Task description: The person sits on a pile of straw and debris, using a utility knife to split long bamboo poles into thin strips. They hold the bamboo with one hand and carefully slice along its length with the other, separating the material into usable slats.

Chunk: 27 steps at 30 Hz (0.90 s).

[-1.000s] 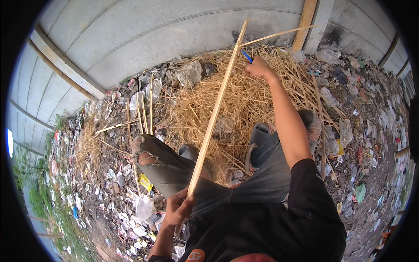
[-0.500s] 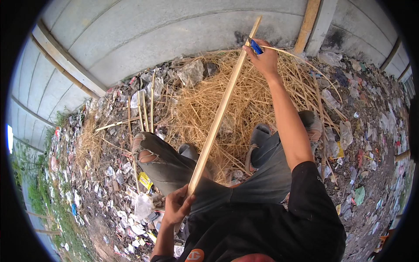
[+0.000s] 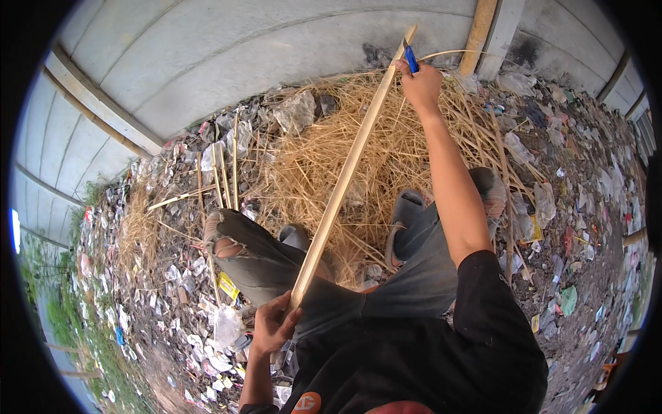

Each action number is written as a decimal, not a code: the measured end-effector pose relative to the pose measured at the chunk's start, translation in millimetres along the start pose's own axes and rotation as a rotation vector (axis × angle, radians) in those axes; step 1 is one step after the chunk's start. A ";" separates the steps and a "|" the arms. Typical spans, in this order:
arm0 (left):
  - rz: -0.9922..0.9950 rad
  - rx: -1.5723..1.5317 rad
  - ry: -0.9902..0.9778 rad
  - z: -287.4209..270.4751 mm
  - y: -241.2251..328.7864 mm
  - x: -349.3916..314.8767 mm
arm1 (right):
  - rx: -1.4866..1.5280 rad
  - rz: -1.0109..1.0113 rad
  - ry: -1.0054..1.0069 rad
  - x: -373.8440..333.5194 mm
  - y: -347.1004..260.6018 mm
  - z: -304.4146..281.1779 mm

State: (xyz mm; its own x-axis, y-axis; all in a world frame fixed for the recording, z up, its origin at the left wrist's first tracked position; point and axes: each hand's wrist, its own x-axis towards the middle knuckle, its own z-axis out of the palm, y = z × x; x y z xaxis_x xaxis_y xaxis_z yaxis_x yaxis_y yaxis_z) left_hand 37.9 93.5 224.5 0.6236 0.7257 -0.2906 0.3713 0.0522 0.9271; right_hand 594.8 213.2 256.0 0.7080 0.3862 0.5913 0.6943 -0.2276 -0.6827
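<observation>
One pale strip (image 3: 354, 165) is slanting over straw (image 3: 303, 165), litter (image 3: 172, 290) surrounding; left hand (image 3: 274, 323) fingers are clamping, partly hiding, its lower end; right hand (image 3: 422, 86) fingers are gripping a blue knife (image 3: 412, 59), blade barely showing.

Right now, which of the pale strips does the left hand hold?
The long strip slanting over the left thigh; the left hand grasps it low. The shorter-looking strips beyond the left knee touch no hand.

Lettered orange logo (image 3: 307, 403) on black shirt (image 3: 427, 352)
</observation>
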 end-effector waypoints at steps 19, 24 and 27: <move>0.089 -0.367 0.072 21.7 28.8 47.5 | -0.054 0.137 -0.550 -30.6 -52.5 -8.3; 0.155 -0.472 0.141 16.9 63.8 86.7 | -0.064 -0.151 -0.849 -119.7 -145.9 -4.2; 0.228 -0.507 0.236 20.2 79.2 111.0 | -0.038 -0.313 -0.928 -154.6 -167.2 -16.6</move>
State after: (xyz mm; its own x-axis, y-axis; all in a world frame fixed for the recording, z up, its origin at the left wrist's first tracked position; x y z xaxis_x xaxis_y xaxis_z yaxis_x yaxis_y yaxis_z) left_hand 150.4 164.4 260.9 0.4578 0.8867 -0.0649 -0.1641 0.1560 0.9740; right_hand 371.4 176.7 285.9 0.1195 0.9799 0.1596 0.8484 -0.0173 -0.5291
